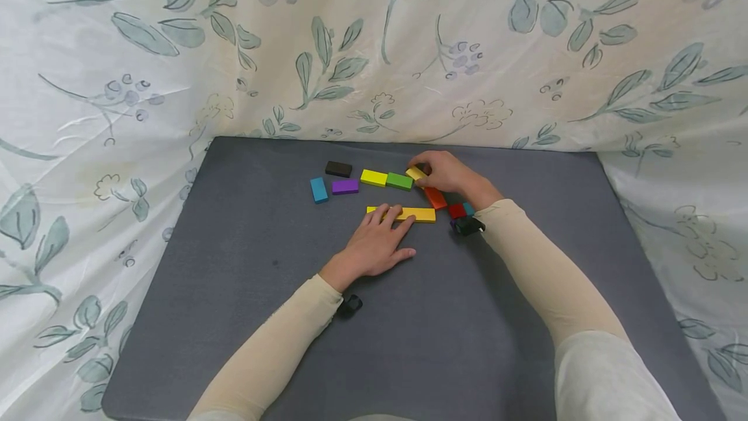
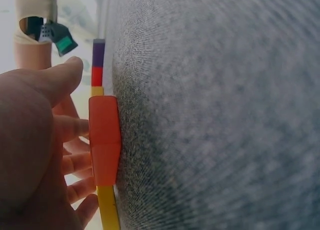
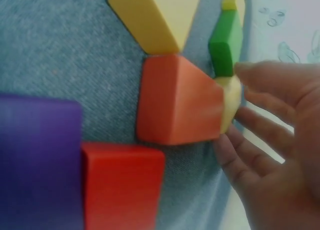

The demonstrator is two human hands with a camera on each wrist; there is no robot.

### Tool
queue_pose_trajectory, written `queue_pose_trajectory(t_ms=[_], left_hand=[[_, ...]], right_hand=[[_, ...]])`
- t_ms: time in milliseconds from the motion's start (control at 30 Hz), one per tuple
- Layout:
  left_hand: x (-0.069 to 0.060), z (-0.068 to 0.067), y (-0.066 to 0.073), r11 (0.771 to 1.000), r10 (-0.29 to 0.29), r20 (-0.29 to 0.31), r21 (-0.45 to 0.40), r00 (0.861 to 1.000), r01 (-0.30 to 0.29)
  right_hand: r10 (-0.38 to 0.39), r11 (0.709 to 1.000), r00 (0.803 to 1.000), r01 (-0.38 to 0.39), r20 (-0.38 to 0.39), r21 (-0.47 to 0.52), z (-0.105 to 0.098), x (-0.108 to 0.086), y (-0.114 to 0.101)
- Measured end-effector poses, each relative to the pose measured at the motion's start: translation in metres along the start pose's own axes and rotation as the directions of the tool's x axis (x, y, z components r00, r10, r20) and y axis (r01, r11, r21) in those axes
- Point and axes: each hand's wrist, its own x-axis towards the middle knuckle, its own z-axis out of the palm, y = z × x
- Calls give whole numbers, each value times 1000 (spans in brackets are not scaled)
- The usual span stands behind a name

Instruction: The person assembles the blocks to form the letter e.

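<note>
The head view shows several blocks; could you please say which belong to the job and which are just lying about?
Job, likely:
pale yellow block in the right hand
green block
orange block
row of blocks at the left hand

Lying about, probably:
black block
leftmost blue block
purple block beside it

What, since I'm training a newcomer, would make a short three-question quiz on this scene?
1. Which of the hands pinches the pale yellow block?
2. In the head view, what colour is the block between that one and the bright yellow block in the same row?
3. True or false: in the head view, the leftmost blue block lies left of the black block.

Key: 1. The right hand. 2. Green. 3. True.
</note>
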Motion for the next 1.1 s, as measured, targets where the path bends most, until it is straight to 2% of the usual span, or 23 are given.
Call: queue_pose_trajectory(t_ms=[233,367,500,600,733,867,1000,1100], left_hand=[[3,-5,1,1000,16,17,13,1000,-16],[10,-12,-5,1000,30,14,0,999,-30],[17,-20,-17,994,44,4,-105,999,-43],[23,-27,-30,973,41,-34,-226,999,-47],[33,-37,-51,943,1,-119,-330,993,-40],[45,-46,-71,940,-66,-175,-341,982,3],[60,-55,-83,938,-101,-198,-346,975,27],[72,-61,-85,940,-94,-186,-341,978,26]], right_hand=[[-43,999,994,44,-102,15,-9,-20,0],[-84,996,984,89,-155,26,-12,-37,-7],[-112,993,971,119,-209,22,-11,-55,-17],[-121,993,964,122,-236,-11,-7,-68,-23],[-159,987,956,146,-245,-73,5,-83,-32],[-213,973,948,185,-236,-136,24,-94,-40],[-272,957,934,237,-232,-166,47,-100,-47],[-304,946,928,267,-218,-184,61,-103,-52]])
